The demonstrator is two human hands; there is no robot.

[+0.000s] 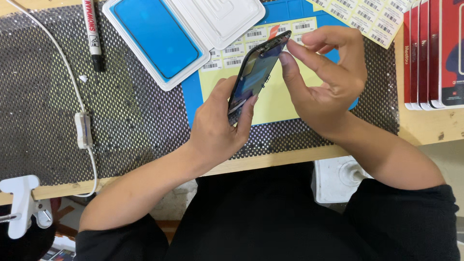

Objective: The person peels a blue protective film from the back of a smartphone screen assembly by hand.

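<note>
My left hand (220, 123) grips the lower end of a dark phone frame (256, 72), holding it tilted above the desk with its inner side showing. My right hand (328, 77) sits at the frame's upper end, thumb and forefinger pinching its top edge. Under the frame lies a yellow sheet (280, 96) with barcode stickers along its top, on a blue work mat (191, 94).
A white tray with a blue-filmed screen panel (154, 36) lies at the back. A marker pen (92, 34) and a white cable (82, 128) rest on the black mesh mat (48, 96). Red boxes (435, 53) stand at the right, a sticker sheet (372, 17) behind, a white clamp (21, 203) lower left.
</note>
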